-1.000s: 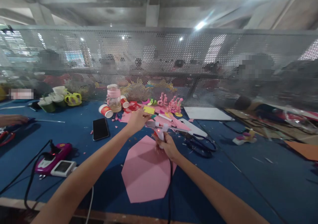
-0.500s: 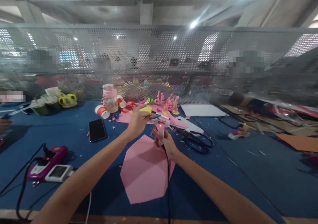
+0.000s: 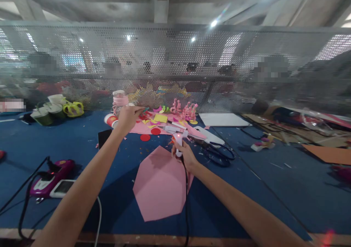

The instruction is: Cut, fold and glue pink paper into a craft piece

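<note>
And there, along the far side, stands a tall grey perforated metal screen (image 3: 164,57), with a broad dark-blue tabletop (image 3: 246,199) spread out before it. Front and centre lies a big pink many-sided paper sheet (image 3: 160,188), flat on the blue, near the person. Beyond it, a loose heap of pink, red and yellow paper scraps (image 3: 137,127), and to its right a flat white rectangular board (image 3: 223,120). Over on the left sits a purple power strip (image 3: 41,188) with black plugs in it. Just right of the sheet, dark-blue-handled scissors (image 3: 219,157) rest on the table.

Now the right hand (image 3: 186,155): fingers wrapped firmly round the handle of a white plastic glue gun (image 3: 179,144), red light glowing, held over the sheet's far right edge, its black cord (image 3: 186,203) trailing down across the pink. The left hand (image 3: 128,117) reaches out by a clear bottle with a pink band (image 3: 120,100), fingertips in a narrow pinch on a small blurred teal piece (image 3: 146,110). Nearer than the heap, two flat red paper discs (image 3: 155,131) lie close together!
</note>
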Demonstrator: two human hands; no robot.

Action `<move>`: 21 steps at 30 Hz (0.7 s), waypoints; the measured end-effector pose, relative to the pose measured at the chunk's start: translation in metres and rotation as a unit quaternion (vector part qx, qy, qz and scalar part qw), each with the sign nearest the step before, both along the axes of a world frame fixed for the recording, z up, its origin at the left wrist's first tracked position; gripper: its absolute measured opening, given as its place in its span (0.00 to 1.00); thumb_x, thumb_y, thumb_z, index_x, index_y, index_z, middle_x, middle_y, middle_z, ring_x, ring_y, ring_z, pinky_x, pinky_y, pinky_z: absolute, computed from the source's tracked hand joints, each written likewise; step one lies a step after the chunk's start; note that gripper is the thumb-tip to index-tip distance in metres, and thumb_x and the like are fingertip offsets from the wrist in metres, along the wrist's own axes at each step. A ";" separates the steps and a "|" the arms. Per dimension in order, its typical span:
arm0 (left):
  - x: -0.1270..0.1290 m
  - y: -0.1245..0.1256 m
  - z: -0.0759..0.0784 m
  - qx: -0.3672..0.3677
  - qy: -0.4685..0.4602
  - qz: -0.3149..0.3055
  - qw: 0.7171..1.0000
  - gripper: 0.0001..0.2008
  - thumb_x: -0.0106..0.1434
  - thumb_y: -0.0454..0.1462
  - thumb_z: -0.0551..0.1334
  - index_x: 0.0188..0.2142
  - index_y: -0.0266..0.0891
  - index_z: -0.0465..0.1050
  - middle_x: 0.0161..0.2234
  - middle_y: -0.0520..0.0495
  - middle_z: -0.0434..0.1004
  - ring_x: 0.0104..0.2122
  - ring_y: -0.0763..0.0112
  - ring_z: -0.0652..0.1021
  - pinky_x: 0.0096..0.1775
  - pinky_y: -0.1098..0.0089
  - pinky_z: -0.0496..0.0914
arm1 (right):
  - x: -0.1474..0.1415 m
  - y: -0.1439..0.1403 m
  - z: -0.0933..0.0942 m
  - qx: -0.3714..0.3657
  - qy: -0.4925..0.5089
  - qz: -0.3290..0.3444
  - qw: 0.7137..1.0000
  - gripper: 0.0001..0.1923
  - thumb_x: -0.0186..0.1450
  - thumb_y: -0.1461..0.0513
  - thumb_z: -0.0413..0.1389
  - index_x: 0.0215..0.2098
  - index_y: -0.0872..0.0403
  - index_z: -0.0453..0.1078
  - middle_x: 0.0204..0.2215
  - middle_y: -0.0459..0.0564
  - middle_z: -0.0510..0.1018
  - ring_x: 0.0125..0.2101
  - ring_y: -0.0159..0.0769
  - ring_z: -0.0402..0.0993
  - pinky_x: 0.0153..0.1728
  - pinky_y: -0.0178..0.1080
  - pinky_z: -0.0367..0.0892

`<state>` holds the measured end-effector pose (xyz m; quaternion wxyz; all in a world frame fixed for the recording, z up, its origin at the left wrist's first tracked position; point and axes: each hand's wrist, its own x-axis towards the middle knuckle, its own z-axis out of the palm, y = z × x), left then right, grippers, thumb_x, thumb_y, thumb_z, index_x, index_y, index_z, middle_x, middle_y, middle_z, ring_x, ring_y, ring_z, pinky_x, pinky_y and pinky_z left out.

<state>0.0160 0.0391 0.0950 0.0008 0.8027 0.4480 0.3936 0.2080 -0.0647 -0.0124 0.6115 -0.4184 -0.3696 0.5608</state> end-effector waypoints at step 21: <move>0.025 -0.012 -0.030 0.262 0.238 -0.035 0.935 0.13 0.63 0.37 0.48 0.27 0.36 0.67 0.27 0.44 0.68 0.31 0.66 0.68 0.34 0.67 0.62 | 0.004 0.000 -0.003 0.004 -0.006 0.007 1.000 0.17 0.46 0.52 0.59 0.17 0.54 0.60 0.08 0.41 0.66 0.06 0.23 0.53 0.05 0.28 0.44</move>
